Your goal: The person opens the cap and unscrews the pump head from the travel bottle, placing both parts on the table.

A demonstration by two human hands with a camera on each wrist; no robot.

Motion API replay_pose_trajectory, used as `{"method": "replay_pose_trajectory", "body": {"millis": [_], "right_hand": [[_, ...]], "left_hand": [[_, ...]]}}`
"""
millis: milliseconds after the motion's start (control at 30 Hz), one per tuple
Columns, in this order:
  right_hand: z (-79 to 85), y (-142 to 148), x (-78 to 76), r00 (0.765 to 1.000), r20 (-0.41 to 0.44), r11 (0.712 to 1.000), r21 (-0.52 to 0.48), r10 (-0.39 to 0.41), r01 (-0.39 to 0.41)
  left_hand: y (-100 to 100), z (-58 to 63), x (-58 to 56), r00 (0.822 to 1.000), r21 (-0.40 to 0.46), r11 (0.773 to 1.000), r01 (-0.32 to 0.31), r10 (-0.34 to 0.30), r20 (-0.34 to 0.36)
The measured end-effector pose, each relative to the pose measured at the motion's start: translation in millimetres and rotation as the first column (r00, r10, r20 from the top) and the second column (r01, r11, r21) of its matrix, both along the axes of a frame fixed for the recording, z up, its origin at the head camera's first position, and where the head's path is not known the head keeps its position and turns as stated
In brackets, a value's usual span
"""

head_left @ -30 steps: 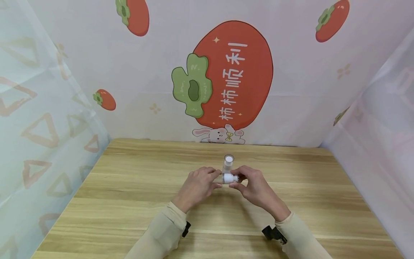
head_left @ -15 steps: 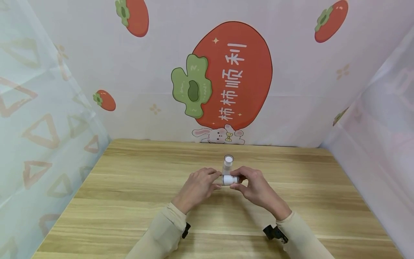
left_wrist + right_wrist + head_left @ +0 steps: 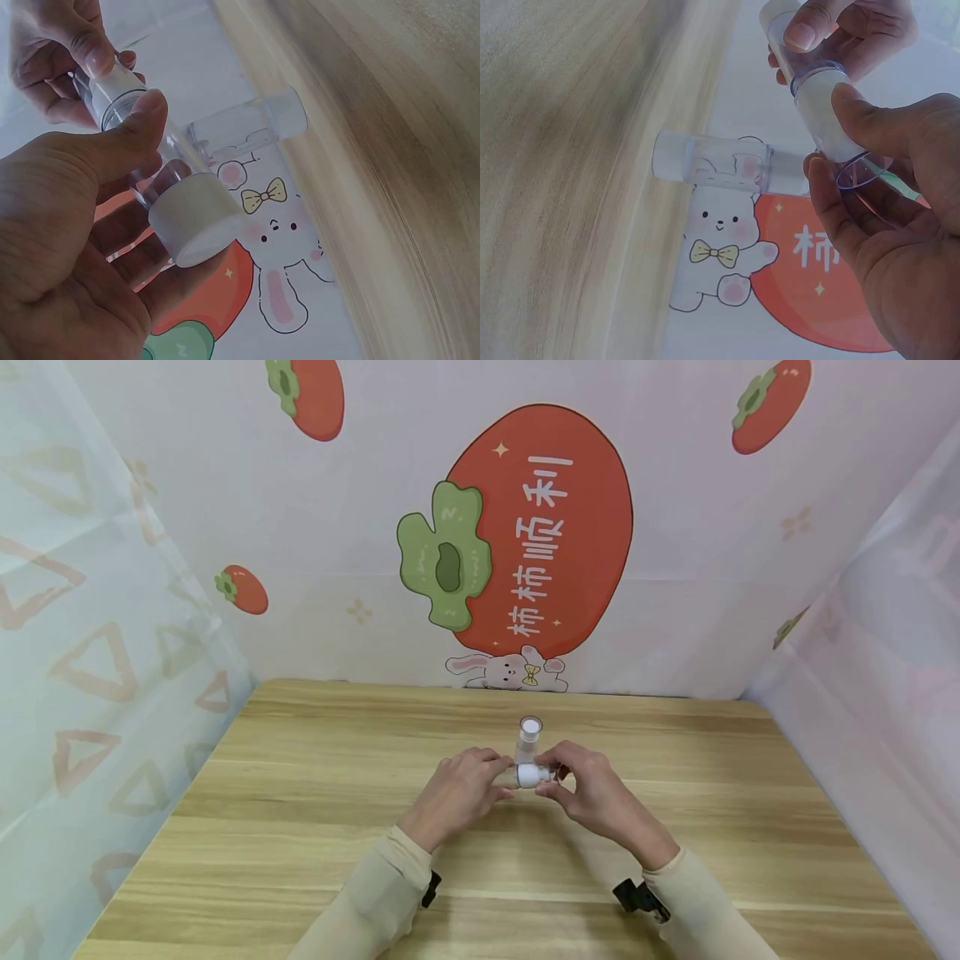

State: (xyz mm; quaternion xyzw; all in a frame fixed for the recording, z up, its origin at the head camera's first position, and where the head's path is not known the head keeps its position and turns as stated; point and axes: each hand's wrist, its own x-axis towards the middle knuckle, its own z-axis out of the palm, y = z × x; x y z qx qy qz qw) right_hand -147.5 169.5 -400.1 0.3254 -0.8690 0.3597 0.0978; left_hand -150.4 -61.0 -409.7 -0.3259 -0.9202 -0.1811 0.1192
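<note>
Between both hands a clear pump bottle lies on its side, raised over the table. My left hand grips its transparent body, thumb on one side, and the bottle's white base points out past the fingers in the left wrist view. With thumb and fingertips, my right hand pinches the opposite end, around the white collar and the clear cap. A second, similar bottle stands upright on the table just behind the held one; no hand touches it.
The wooden table spreads out around the hands. Behind its far edge hangs a cloth backdrop with a large printed persimmon and a rabbit. Patterned cloth sheets close in the left and right sides.
The right fingers have shifted slightly at the cap end of the held bottle. Both hands stay in nearly the same place, and the standing bottle has not moved.
</note>
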Motion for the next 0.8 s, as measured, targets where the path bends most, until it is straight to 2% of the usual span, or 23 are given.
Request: {"method": "replay_pose_trajectory", "body": {"millis": [500,800], "right_hand": [[-0.1,8.8,0.5,0.999,-0.015,0.999,0.009,-0.033,0.033],[1.9,16.7,-0.7,0.997,-0.025,0.996,0.042,-0.074,0.075]], "left_hand": [[-7.8,-6.1,-1.3,0.994,-0.016,0.997,-0.074,0.075,0.084],[-15.1,-12.7,-1.6,0.993,0.012,0.996,-0.091,0.089,0.073]]}}
